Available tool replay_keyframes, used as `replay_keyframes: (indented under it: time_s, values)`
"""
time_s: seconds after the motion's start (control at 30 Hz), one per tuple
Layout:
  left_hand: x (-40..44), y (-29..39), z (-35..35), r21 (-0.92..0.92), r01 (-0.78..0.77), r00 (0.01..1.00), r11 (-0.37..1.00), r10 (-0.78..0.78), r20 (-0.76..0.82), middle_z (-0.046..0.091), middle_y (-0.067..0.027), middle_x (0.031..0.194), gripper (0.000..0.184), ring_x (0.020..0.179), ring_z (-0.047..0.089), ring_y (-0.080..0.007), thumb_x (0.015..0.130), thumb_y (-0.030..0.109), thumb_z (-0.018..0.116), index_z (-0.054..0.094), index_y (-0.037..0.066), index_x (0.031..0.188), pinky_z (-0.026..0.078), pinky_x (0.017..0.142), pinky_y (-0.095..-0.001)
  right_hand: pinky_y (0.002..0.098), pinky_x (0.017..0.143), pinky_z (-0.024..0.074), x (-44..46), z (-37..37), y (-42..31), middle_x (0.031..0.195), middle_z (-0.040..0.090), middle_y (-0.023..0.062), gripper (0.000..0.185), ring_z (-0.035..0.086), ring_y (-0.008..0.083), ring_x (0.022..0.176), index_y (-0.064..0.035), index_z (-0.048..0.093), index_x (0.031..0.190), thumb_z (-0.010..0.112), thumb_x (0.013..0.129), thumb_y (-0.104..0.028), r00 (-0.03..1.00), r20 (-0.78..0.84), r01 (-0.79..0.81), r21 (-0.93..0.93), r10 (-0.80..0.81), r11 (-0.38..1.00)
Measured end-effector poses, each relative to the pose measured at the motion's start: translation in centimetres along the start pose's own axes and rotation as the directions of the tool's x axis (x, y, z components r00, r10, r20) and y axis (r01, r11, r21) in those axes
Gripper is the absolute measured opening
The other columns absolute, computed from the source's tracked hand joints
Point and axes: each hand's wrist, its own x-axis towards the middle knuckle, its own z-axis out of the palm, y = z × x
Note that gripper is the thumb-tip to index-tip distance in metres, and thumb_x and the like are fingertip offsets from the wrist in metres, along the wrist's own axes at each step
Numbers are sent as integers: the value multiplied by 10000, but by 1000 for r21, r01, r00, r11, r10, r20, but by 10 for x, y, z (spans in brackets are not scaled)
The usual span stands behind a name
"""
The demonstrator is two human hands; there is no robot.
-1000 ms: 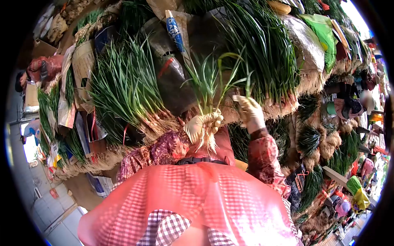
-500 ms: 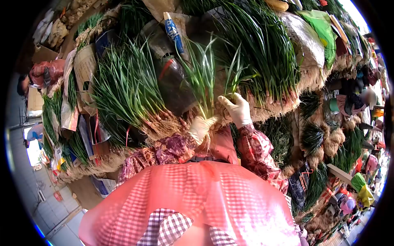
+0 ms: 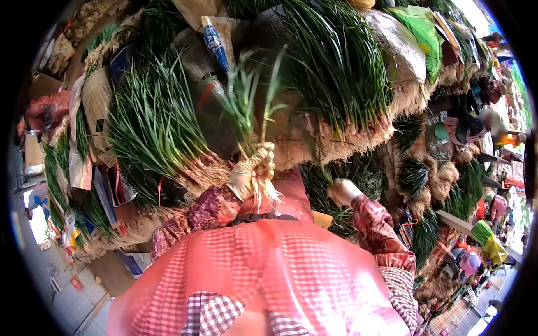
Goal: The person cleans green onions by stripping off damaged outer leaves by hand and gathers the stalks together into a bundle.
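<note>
My left hand (image 3: 250,172), in a cream glove, is closed around a small bunch of green garlic stalks (image 3: 242,106). Their flat leaves point away from me and the pale roots (image 3: 263,192) hang below my fist, toward my apron. One stalk stands a little apart from the others. My right hand (image 3: 344,192), also gloved and smeared by motion, is off to the right with its fingers curled. A thin green strand shows at its fingertips; whether it is held is hard to see.
A large pile of green garlic (image 3: 157,123) lies to the left, roots toward me. Another thick pile (image 3: 342,73) is at the upper right. Dark plastic sheeting (image 3: 216,120) lies between them. Loose green leaves (image 3: 358,173) lie under my right hand. Other people are at the far right.
My right hand has moved from beside the bunch down and right, away from the stalks. My left hand has shifted slightly left with the bunch; the loose stalk now stands in its grip.
</note>
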Motion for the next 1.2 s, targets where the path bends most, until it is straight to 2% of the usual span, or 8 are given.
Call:
replay_keyframes:
  time_s: [0.07, 0.27, 0.4, 0.5, 0.53, 0.73, 0.9, 1.2]
  values:
    - [2, 2, -3, -34, -53, 997, 998, 55, 46, 634, -47, 914, 272, 805, 626, -162, 908, 130, 593, 560, 75, 1172, 529, 661, -275, 294, 549, 509, -9, 6, 43, 843, 636, 107, 216, 618, 146, 646, -93, 613, 1028, 473, 951, -239, 986, 166, 105, -690, 15, 716]
    - [15, -11, -9, 157, 3, 1000, 988, -8, 29, 594, -36, 841, 331, 768, 602, -160, 883, 80, 603, 515, -19, 1187, 536, 694, -298, 291, 504, 521, 43, -71, -31, 824, 639, 89, 283, 619, 190, 611, -96, 629, 978, 681, 821, -327, 328, -868, 109, -357, -373, 928]
    - [15, -16, -1, 201, 28, 1000, 979, -29, 3, 592, -29, 813, 325, 756, 598, -162, 885, 118, 609, 526, -18, 1168, 523, 678, -296, 290, 651, 517, 60, -90, -66, 929, 625, 112, 250, 624, 191, 743, -58, 621, 980, 665, 822, -246, 553, -799, 323, -54, -235, 945]
    - [-1, -12, 6, 228, 16, 1000, 974, -16, -4, 562, -8, 746, 330, 655, 499, -108, 885, 167, 617, 540, -6, 1155, 417, 602, -252, 292, 726, 503, 47, -69, -86, 970, 638, 74, 200, 602, 143, 798, -59, 612, 1029, 605, 856, -159, 768, -613, 602, 595, -185, 533]
    - [-6, -13, 11, 186, 19, 998, 982, -8, -59, 506, 9, 693, 320, 607, 440, -90, 891, 162, 604, 539, -19, 1147, 385, 571, -243, 284, 715, 502, 30, -62, -109, 975, 640, 61, 220, 597, 129, 780, -58, 604, 1057, 612, 858, -152, 820, -515, 568, 786, -250, 243]
    - [-5, -24, -23, 24, -22, 996, 999, 24, -82, 626, -43, 742, 231, 605, 598, -117, 893, 120, 544, 599, -27, 1063, 503, 508, -264, 229, 638, 538, 21, -27, -202, 895, 648, 52, 344, 598, 90, 727, 3, 565, 1146, 652, 883, -202, 900, -185, 213, 977, -395, 30]
    - [-12, -17, -7, 140, 58, 994, 988, -44, -100, 514, 0, 693, 263, 596, 467, -81, 918, 136, 532, 543, -20, 1129, 406, 548, -236, 222, 558, 489, 14, -40, -204, 796, 634, 41, 103, 547, 63, 618, -32, 632, 917, 618, 888, -130, 840, -493, 502, 543, -228, 674]
    - [-12, -21, -9, 276, 103, 992, 956, -79, -97, 546, 6, 726, 259, 639, 517, -92, 907, 155, 574, 592, 0, 1113, 434, 570, -216, 208, 737, 486, -2, -41, -180, 974, 661, 24, 434, 576, 60, 800, -69, 557, 1242, 698, 848, -182, 808, -531, 585, 666, -256, 463]
